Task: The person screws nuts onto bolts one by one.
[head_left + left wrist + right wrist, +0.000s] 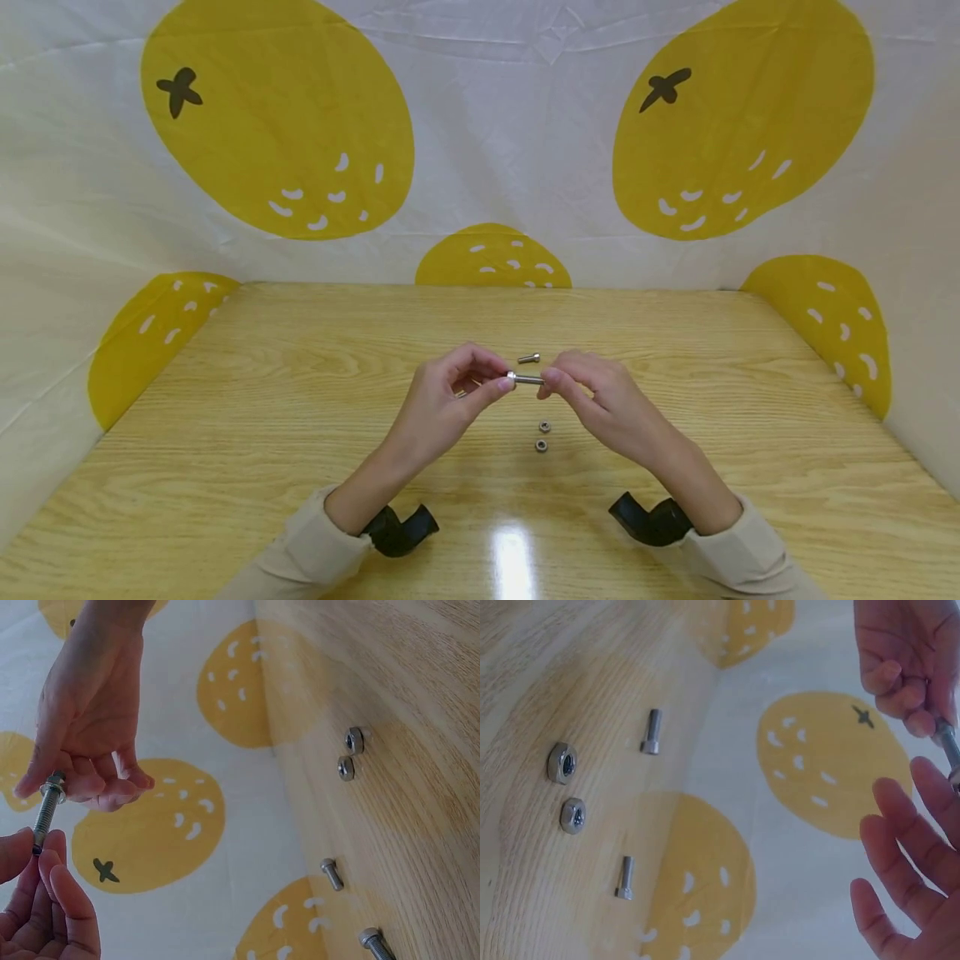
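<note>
My left hand pinches the head end of a metal bolt between thumb and fingertips. The bolt lies roughly level above the table, its shaft pointing right. At its other end, my right hand has thumb and forefinger closed around the tip. A nut sits on the threads by the right fingertips in the left wrist view, hidden by those fingers in the head view. The right hand's other fingers are spread in the right wrist view.
On the wooden table lie two loose nuts, a farther nut and a nearer nut. A short bolt lies beyond the hands; another bolt shows in the right wrist view. Behind hangs a white cloth with yellow fruit shapes.
</note>
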`<state>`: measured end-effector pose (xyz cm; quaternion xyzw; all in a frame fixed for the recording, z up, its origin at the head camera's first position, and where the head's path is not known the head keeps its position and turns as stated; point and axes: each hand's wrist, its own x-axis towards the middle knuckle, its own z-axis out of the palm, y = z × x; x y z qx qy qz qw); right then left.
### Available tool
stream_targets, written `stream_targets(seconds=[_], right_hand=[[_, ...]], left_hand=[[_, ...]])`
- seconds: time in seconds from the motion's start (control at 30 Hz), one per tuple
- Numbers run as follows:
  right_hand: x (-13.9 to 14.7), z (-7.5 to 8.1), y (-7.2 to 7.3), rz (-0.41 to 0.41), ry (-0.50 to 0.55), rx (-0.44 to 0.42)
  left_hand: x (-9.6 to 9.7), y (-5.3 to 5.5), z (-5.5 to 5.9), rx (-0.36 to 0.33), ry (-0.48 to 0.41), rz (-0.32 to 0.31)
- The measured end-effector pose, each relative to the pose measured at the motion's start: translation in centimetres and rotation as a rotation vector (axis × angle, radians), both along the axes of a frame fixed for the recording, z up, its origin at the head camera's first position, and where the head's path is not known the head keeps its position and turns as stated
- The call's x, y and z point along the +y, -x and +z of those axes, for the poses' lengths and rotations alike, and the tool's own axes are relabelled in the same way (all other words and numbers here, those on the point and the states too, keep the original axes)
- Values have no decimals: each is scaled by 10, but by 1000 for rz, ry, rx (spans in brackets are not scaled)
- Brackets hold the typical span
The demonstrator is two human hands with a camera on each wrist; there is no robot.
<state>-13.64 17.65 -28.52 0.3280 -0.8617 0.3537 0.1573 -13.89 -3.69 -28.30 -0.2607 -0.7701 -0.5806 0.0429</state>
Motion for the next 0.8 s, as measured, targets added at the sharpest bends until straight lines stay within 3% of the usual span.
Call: stream_targets(seconds=[0.23, 0.5, 0.8], right_hand=[[1, 3, -4, -36, 5, -36], [1, 1, -1, 28, 39, 122], [1, 1, -1, 14, 60, 122]], left_hand=[[0, -1, 1, 9, 2, 10], [-1, 0, 1, 18, 3, 22], [-1, 0, 0, 2, -2, 20]])
